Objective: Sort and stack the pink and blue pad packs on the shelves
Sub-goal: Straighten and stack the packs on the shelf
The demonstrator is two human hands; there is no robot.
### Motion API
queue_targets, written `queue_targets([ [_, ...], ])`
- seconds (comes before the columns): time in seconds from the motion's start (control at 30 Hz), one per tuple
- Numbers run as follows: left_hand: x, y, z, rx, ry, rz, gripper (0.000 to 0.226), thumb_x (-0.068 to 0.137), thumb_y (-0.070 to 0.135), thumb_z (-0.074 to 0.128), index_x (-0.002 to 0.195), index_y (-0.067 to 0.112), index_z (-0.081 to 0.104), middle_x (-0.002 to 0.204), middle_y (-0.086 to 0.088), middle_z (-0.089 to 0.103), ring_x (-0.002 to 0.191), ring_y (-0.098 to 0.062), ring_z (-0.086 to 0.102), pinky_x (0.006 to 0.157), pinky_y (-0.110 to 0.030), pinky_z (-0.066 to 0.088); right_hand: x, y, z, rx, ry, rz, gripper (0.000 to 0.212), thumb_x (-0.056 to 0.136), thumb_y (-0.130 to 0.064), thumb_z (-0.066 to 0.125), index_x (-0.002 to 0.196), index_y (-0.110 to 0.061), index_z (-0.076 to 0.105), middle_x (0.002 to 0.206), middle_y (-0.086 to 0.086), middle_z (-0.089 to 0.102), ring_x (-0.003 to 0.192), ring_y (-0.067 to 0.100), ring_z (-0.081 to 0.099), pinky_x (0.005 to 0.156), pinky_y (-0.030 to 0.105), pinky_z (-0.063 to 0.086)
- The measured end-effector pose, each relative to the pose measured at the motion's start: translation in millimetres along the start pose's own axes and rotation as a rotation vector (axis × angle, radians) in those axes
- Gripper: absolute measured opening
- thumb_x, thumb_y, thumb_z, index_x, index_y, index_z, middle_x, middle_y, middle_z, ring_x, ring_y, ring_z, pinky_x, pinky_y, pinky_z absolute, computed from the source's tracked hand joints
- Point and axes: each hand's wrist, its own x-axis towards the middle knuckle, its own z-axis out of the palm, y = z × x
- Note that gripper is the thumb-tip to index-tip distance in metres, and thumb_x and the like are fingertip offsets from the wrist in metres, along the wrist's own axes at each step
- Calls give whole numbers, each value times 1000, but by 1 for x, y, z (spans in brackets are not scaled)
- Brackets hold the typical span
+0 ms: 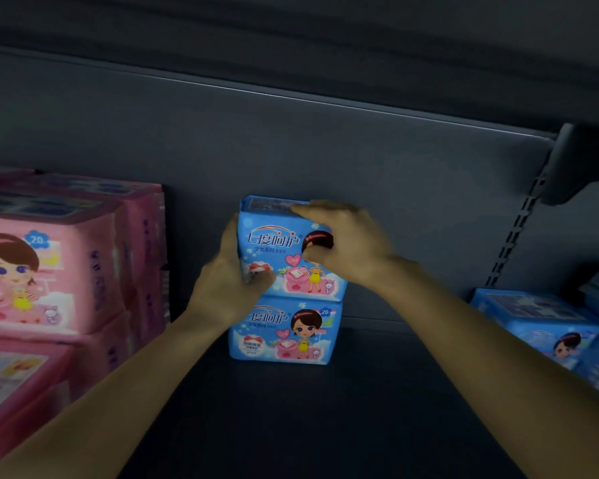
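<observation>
My left hand (229, 281) and right hand (343, 240) clasp top blue pad pack (274, 243), squaring it on lower blue pack (284, 333), mid-shelf (377, 392) near back edge.

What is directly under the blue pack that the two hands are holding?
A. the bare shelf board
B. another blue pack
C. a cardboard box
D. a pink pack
B: the upper blue pack, held by the left hand and the right hand, sits on a second blue pack.
</observation>
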Motion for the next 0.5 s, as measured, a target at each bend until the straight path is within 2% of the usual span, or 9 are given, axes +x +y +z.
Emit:
queue_targets([
  [0.13,2,-2,0,6,23,-13,77,86,16,63,146,32,18,104,8,57,93,-14,58,80,-30,49,1,-1,2,-40,-6,13,61,82,-18,67,138,-24,44,137,-3,49,122,21,47,95,39,45],
  [0.3,-2,3,-1,26,39,-4,67,85,11,62,142,26,28,106,7,57,90,-8,54,75,-23,42,0,-5,0,-99,-40,36,62,85,-23,64,141,-25,38,139,-4,45,128,20,37,97,41,43],
  [0.4,-5,7,-6,118,66,13,63,82,12,66,137,19,35,121,-3,56,106,-16,55,81,-23,38,-4,-10,-4,-132,-14,48,58,87,-23,58,141,-23,37,137,-2,45,129,21,35,96,40,44],
  [0.5,-14,19,-15,215,118,99,67,79,9,67,138,13,35,130,-9,48,121,-22,44,86,-16,27,-16,-15,-12,-97,85,82,57,86,-22,57,140,-19,38,140,3,42,133,21,29,99,43,40],
])
